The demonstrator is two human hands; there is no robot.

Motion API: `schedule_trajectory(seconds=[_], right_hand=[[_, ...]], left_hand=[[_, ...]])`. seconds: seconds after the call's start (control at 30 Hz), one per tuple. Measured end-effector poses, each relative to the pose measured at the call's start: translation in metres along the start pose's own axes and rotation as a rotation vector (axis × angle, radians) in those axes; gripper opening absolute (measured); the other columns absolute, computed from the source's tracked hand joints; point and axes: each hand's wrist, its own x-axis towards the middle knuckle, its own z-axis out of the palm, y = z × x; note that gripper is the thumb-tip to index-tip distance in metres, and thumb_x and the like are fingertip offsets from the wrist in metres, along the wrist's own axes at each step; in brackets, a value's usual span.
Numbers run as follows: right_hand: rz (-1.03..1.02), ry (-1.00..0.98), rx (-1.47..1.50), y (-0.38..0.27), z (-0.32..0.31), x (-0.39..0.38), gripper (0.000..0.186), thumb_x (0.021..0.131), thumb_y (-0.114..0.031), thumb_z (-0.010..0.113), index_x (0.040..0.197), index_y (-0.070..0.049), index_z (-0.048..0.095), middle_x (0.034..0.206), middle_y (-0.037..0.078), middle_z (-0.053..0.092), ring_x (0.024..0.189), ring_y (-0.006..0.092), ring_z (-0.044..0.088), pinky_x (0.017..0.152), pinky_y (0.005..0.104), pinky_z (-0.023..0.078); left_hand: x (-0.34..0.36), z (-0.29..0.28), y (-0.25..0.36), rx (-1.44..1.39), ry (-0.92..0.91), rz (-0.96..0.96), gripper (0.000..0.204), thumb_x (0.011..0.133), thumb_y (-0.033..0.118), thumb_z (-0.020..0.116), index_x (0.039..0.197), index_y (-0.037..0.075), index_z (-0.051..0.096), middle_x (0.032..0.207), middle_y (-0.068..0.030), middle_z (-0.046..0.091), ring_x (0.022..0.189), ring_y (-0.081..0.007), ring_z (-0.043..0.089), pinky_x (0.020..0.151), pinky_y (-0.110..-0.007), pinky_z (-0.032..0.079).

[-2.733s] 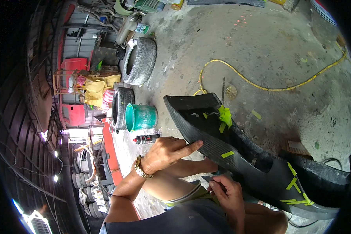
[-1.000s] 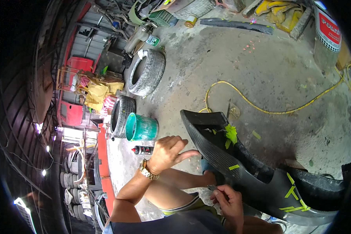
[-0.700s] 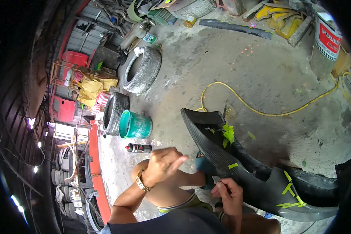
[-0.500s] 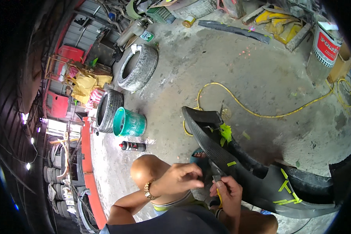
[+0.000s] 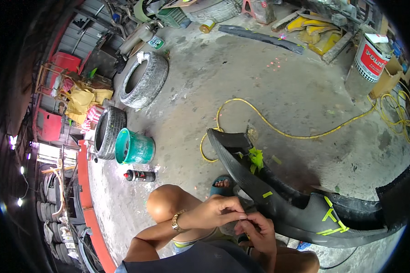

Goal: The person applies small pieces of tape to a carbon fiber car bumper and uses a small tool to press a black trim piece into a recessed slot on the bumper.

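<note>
A black plastic car bumper (image 5: 300,218) with bright green tape strips (image 5: 330,214) and a green wad of tape (image 5: 255,160) lies across the lower right, beside me. My right hand (image 5: 257,234) is closed just left of it, on a small bladed tool that is mostly hidden by the fingers. My left hand (image 5: 218,214), with a gold watch (image 5: 177,220) at the wrist, meets the right one, its thumb and fingers closed at the tool; what exactly they pinch is hidden.
A teal bucket (image 5: 134,148), two tyres (image 5: 143,79), and a black bottle (image 5: 140,175) stand or lie at the left. A yellow hose (image 5: 305,136) snakes over the concrete floor (image 5: 241,73). A large can (image 5: 364,68) is upper right. My knee (image 5: 166,204) and sandalled foot (image 5: 222,184) are below.
My left hand has left the bumper's edge and moved down and right to my right hand, its fingers closing there. The surroundings appear shifted as the view has turned.
</note>
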Motion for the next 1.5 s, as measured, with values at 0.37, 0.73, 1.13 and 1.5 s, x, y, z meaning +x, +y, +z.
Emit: schedule_trajectory(seconds=[0.37, 0.73, 1.13, 1.5], right_hand=[[-0.021, -0.025, 0.194, 0.009, 0.012, 0.005, 0.018, 0.105, -0.001, 0.057, 0.122, 0.003, 0.060, 0.091, 0.015, 0.072, 0.077, 0.0178, 0.070, 0.072, 0.0323, 0.058], [-0.202, 0.310, -0.402, -0.083, 0.007, 0.066, 0.014, 0.107, -0.006, 0.058, 0.112, 0.001, 0.069, 0.067, 0.001, 0.060, 0.059, 0.0071, 0.055, 0.056, 0.0250, 0.044], [-0.238, 0.122, -1.375, -0.136, 0.022, 0.127, 0.013, 0.100, -0.017, 0.069, 0.109, -0.008, 0.072, 0.092, 0.018, 0.074, 0.080, 0.0409, 0.071, 0.070, 0.0488, 0.055], [-0.283, 0.088, -1.533, -0.127, 0.044, 0.111, 0.025, 0.094, -0.007, 0.072, 0.119, -0.005, 0.070, 0.104, 0.014, 0.076, 0.090, 0.0375, 0.071, 0.081, 0.0454, 0.054]], left_hand=[[-0.007, -0.015, -0.003, -0.024, 0.088, 0.207, 0.005, 0.096, 0.003, 0.076, 0.097, -0.001, 0.073, 0.088, -0.0093, 0.077, 0.073, -0.0163, 0.073, 0.062, -0.028, 0.055], [0.058, -0.039, -0.036, -0.351, 0.939, 0.218, 0.073, 0.104, 0.025, 0.062, 0.165, 0.006, 0.027, 0.171, -0.0157, 0.027, 0.160, -0.0277, 0.023, 0.127, -0.046, 0.020], [0.067, -0.045, -0.065, -0.626, 0.475, 0.226, 0.115, 0.090, 0.002, 0.079, 0.170, 0.008, -0.003, 0.177, -0.0091, 0.006, 0.156, -0.0243, 0.027, 0.127, -0.038, 0.025], [0.068, -0.051, -0.076, -0.323, 0.452, 0.287, 0.130, 0.081, 0.015, 0.090, 0.167, -0.001, -0.006, 0.177, -0.0186, 0.005, 0.163, -0.0292, 0.009, 0.129, -0.041, 0.017]])
